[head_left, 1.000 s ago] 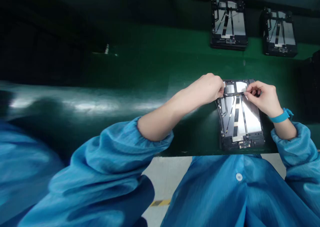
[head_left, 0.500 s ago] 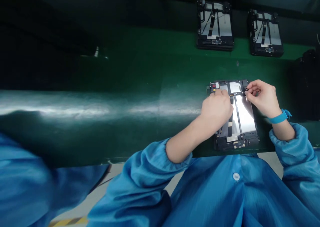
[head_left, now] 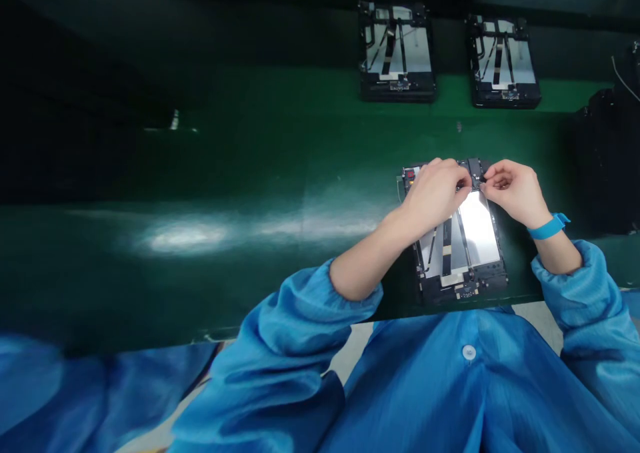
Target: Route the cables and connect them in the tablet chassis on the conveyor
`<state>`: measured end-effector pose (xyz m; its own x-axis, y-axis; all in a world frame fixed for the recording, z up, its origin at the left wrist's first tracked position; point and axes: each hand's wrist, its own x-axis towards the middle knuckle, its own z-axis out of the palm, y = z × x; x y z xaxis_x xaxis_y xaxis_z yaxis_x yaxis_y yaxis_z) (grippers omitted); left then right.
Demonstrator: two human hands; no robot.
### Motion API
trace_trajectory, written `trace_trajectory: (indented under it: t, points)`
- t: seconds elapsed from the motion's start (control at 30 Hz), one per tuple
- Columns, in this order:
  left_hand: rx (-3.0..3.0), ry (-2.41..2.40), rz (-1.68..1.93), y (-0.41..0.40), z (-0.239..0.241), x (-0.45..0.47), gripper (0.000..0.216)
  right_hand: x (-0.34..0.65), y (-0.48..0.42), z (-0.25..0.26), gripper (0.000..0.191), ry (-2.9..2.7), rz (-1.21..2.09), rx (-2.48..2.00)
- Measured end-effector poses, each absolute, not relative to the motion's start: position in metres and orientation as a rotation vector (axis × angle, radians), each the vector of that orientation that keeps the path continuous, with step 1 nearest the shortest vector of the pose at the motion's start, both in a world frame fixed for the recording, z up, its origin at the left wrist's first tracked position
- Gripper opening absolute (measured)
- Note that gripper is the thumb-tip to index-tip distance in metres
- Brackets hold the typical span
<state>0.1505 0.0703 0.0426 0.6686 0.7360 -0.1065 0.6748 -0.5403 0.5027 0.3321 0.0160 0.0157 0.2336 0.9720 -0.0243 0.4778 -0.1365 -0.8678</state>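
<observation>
An opened tablet body (head_left: 465, 253), black-framed with a silvery inner plate and dark flat cables, lies on the green belt (head_left: 280, 173) right in front of me. My left hand (head_left: 435, 193) rests curled over its upper left part, fingertips pinched at the top edge. My right hand (head_left: 513, 190), with a blue wrist strap, is curled at the top right corner, fingertips pinched on a small dark part there. The two hands nearly meet at the tablet's top edge. What the fingers hold is too small to name.
Two more opened tablet bodies (head_left: 397, 50) (head_left: 503, 60) lie at the far side of the belt. A dark object (head_left: 607, 160) sits at the right edge. Another person's blue sleeve (head_left: 60, 386) shows at the lower left. Pale floor (head_left: 350, 353) lies below the belt's near edge.
My left hand slid from the tablet's left side onto its top edge, towards the right hand. The view shifted, so the tablets sit further left in the picture.
</observation>
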Motion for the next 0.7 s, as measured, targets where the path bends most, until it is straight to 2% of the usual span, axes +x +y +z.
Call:
trace_trajectory:
  t: [0.27, 0.7]
  points:
    - [2.218, 0.982, 0.269, 0.096, 0.027, 0.154, 0.012, 0.331, 0.016, 0.017, 0.013, -1.338, 0.860, -1.707]
    - [2.333, 0.977, 0.210, 0.092, 0.031, 0.165, 0.020, 0.338, 0.020, 0.009, 0.019, -1.258, 0.884, -1.626]
